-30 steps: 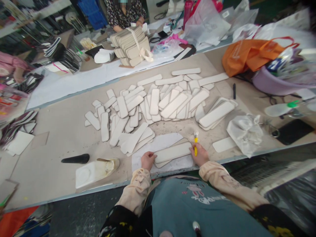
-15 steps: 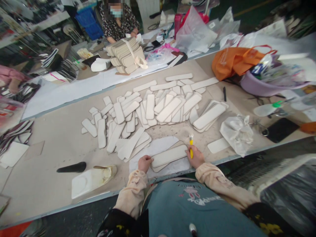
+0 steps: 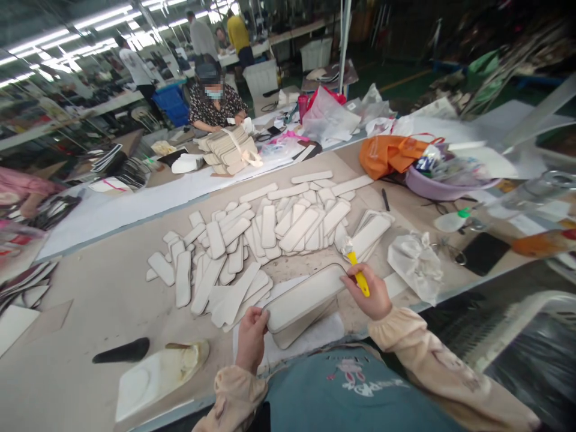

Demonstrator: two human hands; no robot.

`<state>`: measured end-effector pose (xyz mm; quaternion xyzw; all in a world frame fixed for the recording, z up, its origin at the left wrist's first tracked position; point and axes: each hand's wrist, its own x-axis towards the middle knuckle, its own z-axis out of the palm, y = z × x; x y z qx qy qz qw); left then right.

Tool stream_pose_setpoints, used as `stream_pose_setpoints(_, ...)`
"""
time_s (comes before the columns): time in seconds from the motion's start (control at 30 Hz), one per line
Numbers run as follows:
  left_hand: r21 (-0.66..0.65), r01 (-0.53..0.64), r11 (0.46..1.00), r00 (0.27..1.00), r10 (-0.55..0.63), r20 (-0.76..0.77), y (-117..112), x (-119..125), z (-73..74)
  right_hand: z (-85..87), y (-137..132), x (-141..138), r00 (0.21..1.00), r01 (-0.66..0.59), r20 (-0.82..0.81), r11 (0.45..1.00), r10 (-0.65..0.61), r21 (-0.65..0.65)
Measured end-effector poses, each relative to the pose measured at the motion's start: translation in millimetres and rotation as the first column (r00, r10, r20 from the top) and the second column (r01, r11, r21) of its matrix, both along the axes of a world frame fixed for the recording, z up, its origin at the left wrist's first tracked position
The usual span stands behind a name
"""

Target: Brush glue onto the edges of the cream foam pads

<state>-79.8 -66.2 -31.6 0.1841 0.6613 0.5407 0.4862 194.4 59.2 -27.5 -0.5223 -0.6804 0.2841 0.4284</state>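
Observation:
My left hand [image 3: 252,333] pinches the left end of a long off-white panel [image 3: 306,297] with rounded corners and a dark edge. At the panel's other end my right hand [image 3: 371,293] is closed, gripping its corner and also a yellow-handled brush [image 3: 359,273] with pale bristles pointing up and away. The panel is tilted and raised above another panel [image 3: 303,327] lying on a white sheet [image 3: 330,329]. A large loose heap of similar panels [image 3: 299,228] spreads across the table just beyond.
On the left lie a cut-open white plastic bottle [image 3: 148,384] with a stick in it and a black tapered tool [image 3: 121,350]. To the right are a white plastic bag [image 3: 416,264], a black flat object [image 3: 485,253] and a purple basin [image 3: 432,185]. A masked co-worker [image 3: 216,102] sits opposite.
Both hands have lifted the panel off the one beneath and tilted it. The brush has come up with my right hand. The camera view has tipped upward, showing more of the room.

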Motion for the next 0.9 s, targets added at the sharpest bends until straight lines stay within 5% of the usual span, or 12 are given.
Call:
stream_pose_setpoints(0.13,0.018,-0.035,0.999,0.999,0.034,0.03,12,3,9.3,11.8,12,0,0.997,0.043,-0.057,0.999,-0.045,-0.03)
stream_pose_setpoints(0.47,-0.014,0.051,0.999,0.987,-0.049,0.156,53,-4,-2.7,-7.7,57,-11,1.0,0.02,0.023,0.998,-0.019,-0.065)
stream_pose_setpoints(0.8,0.055,0.099,0.994,0.995,-0.099,-0.007,168,-39,-38.5,-23.0,162,-43,0.978,0.035,0.205,0.999,-0.029,-0.028)
stream_pose_setpoints(0.9,0.015,0.122,0.992,0.975,-0.117,-0.191,213,-43,-45.8,-24.0,200,-54,0.948,0.142,0.287,0.99,-0.134,-0.007)
